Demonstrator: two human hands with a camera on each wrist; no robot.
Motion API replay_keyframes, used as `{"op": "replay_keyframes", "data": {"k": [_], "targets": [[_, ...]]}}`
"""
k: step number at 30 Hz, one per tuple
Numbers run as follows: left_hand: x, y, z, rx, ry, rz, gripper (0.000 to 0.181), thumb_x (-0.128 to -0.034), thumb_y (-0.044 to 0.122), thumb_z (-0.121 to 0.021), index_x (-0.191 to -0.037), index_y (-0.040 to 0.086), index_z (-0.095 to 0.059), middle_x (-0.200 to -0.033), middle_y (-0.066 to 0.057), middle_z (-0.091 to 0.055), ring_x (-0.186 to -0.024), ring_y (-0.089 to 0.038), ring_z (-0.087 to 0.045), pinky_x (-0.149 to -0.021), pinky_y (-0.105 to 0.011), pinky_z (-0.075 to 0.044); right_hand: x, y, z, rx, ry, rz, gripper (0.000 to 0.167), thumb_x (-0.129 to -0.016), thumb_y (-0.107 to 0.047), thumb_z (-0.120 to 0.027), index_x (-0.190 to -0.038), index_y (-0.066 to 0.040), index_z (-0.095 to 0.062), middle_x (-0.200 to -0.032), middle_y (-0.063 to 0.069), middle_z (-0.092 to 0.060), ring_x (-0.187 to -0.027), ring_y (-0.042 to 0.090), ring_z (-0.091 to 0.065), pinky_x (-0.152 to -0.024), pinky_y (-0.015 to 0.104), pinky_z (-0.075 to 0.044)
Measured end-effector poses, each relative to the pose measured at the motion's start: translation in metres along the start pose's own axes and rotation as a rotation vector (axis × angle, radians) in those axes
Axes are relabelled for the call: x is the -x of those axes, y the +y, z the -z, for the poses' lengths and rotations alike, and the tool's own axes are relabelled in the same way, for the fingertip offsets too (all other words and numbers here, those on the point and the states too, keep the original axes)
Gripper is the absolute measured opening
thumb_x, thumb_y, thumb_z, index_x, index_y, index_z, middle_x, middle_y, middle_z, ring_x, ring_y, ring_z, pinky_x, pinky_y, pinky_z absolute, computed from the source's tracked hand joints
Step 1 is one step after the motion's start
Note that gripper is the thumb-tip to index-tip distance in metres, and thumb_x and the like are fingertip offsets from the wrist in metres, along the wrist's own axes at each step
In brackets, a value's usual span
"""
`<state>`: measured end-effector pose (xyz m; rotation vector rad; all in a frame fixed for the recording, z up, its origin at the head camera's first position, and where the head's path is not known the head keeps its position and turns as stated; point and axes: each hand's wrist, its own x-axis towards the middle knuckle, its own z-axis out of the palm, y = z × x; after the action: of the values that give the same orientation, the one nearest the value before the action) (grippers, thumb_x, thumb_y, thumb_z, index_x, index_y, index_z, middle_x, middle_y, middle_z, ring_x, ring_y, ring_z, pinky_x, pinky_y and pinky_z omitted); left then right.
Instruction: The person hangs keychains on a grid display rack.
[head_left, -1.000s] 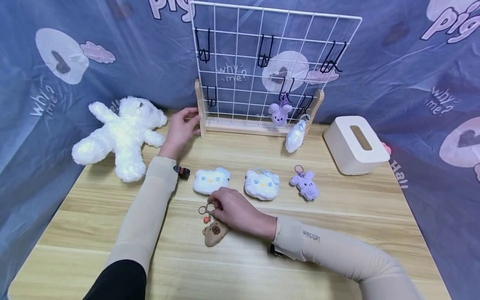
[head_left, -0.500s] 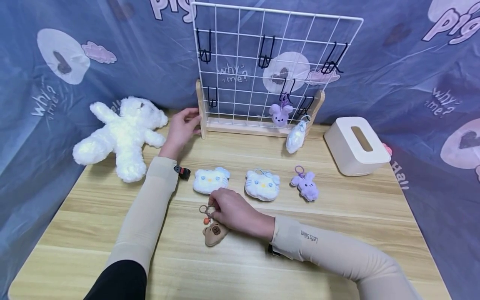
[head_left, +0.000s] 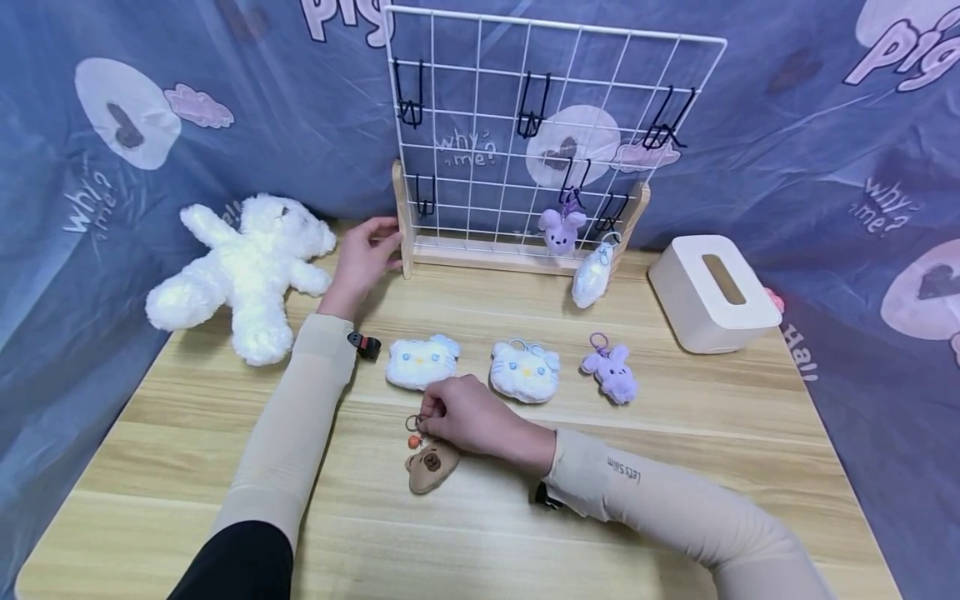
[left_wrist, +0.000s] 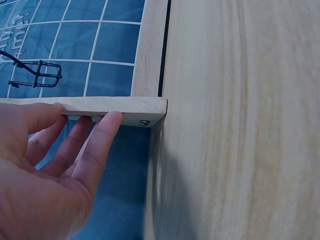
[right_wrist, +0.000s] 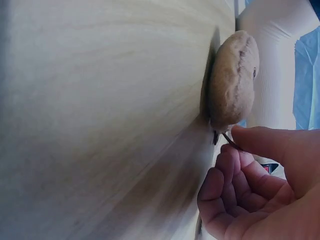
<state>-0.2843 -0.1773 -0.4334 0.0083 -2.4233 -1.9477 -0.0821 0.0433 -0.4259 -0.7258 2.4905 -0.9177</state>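
Observation:
My left hand (head_left: 366,258) touches the outer side of the rack's left wooden post (head_left: 403,221); in the left wrist view the hand (left_wrist: 60,165) has its thumb and fingertips against the wood (left_wrist: 115,104), fingers fairly straight. With thumb and fingers, my right hand (head_left: 480,421) pinches the metal rings (head_left: 412,423) of a brown plush keychain (head_left: 432,467) that has an orange bead (head_left: 414,441). In the right wrist view the hand (right_wrist: 255,185) grips a ring below the brown plush (right_wrist: 233,82), its other fingers curled.
White cat plushes (head_left: 422,363) (head_left: 525,372) and a purple plush (head_left: 615,373) lie on the table. Another purple plush (head_left: 561,232) and a white one (head_left: 592,275) hang from the wire grid's (head_left: 555,83) black hooks. A tissue box (head_left: 712,292) stands right, a white bear (head_left: 251,267) left.
The keychain's rings have shifted slightly right, closer to my right fingertips. The brown plush and my left hand have hardly moved.

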Motion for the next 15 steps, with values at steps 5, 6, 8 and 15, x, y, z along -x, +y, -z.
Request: {"op": "replay_keyframes", "data": {"k": [5,6,8,15], "targets": [[0.0003,0.0003,-0.0004,-0.005,0.000,0.000,0.039,-0.1149,0.015,-0.064,-0.152,0.002,-0.065,-0.139,-0.019,-0.066,-0.118,-0.028,-0.071,-0.090,-0.027,-0.075,0.0019,-0.0006,0.0014,-0.001,0.012,0.006,0.015,-0.100,-0.016,-0.084,-0.087,-0.019,-0.077,-0.077,-0.009,-0.075,-0.073,0.001,-0.061,-0.070,0.018,-0.056],[0.0004,0.0004,-0.0004,-0.006,-0.001,0.001,0.039,-0.1149,0.015,-0.065,-0.152,0.002,-0.065,-0.139,-0.019,-0.066,-0.119,-0.028,-0.071,-0.090,-0.027,-0.075,0.0022,0.0000,0.0012,-0.005,0.016,0.009,0.015,-0.100,-0.017,-0.083,-0.087,-0.019,-0.078,-0.078,-0.009,-0.075,-0.073,0.000,-0.060,-0.070,0.018,-0.055],[0.0008,0.0008,-0.0008,-0.009,-0.003,0.003,0.039,-0.1148,0.016,-0.065,-0.152,0.003,-0.065,-0.140,-0.019,-0.066,-0.119,-0.028,-0.070,-0.090,-0.027,-0.074,0.0032,0.0006,0.0012,-0.011,0.027,0.018,0.014,-0.101,-0.018,-0.083,-0.088,-0.019,-0.079,-0.078,-0.010,-0.076,-0.072,-0.001,-0.060,-0.070,0.017,-0.055],[0.0011,0.0016,-0.0002,-0.011,-0.001,0.008,0.039,-0.1152,0.016,-0.064,-0.152,0.003,-0.065,-0.142,-0.020,-0.065,-0.118,-0.026,-0.070,-0.091,-0.028,-0.074,0.0055,-0.0004,0.0040,-0.086,0.073,0.053,0.011,-0.104,-0.017,-0.080,-0.095,-0.018,-0.085,-0.081,-0.010,-0.079,-0.076,-0.001,-0.064,-0.072,0.018,-0.060]]}}
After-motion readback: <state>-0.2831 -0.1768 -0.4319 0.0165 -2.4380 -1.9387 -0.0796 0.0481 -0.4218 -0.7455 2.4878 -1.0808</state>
